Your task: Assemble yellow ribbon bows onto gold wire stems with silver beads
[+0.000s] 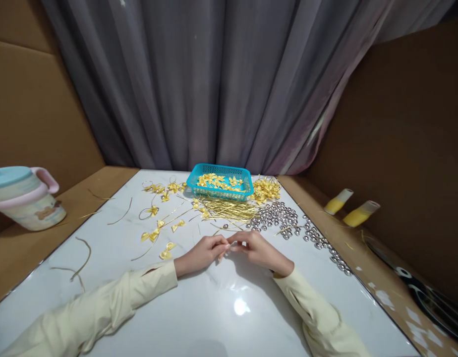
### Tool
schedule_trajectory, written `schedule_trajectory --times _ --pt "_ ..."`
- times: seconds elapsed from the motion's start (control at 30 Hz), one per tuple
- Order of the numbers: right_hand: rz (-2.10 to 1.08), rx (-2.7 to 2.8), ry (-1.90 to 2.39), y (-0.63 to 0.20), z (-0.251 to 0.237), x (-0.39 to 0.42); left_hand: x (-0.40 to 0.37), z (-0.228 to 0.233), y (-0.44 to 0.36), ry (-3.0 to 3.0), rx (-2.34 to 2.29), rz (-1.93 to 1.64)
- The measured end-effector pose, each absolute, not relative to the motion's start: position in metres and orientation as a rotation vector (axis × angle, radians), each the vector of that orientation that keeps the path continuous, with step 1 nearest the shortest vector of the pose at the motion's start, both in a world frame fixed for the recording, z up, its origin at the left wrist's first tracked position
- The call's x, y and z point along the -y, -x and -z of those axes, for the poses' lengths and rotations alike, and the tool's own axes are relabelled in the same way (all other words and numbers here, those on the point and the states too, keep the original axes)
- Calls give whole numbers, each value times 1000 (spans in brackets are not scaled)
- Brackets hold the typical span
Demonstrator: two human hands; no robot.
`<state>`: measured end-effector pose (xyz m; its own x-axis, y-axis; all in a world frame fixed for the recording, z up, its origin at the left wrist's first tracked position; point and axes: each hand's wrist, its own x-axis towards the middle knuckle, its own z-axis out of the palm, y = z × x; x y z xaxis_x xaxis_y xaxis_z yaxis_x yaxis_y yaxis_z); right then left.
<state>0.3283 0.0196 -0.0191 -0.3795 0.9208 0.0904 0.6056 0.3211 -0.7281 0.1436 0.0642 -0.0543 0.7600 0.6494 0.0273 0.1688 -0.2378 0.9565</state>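
Note:
My left hand (210, 251) and my right hand (251, 244) meet fingertip to fingertip above the white tabletop (229, 307). Both are closed in a pinch, and whatever lies between the fingers is too small to make out. Just beyond them are a bundle of gold ties (229, 209) and a spread of shiny silver beads (277, 215). Several yellow ribbon bows (150, 234) lie scattered to the left of my hands, some with gold ties through them. A blue basket (192, 186) behind the ties holds more bows, and another heap of yellow bows (266, 190) sits at its right.
A pastel cup (31, 210) with a pink handle stands at the left on the cardboard. Two tubes with yellow contents (338, 202) lie at the right, near black-handled scissors (403, 272) and paper scraps. Loose ties (84, 260) lie on the left. A grey curtain (199, 84) hangs behind.

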Motion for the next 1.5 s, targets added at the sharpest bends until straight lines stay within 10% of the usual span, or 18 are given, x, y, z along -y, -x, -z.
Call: schedule_trajectory --times 0.8,1.23,1.5 --pt "-492 2383 1397 -322 19 -12 -63 49 -142 -1893 -627 -444" --pt "-901 2162 1355 -320 22 -16 -59 54 -141 -2028 -628 -491" --pt "-1711 1640 1197 -314 19 -15 -59 19 -133 -2355 -489 -747"
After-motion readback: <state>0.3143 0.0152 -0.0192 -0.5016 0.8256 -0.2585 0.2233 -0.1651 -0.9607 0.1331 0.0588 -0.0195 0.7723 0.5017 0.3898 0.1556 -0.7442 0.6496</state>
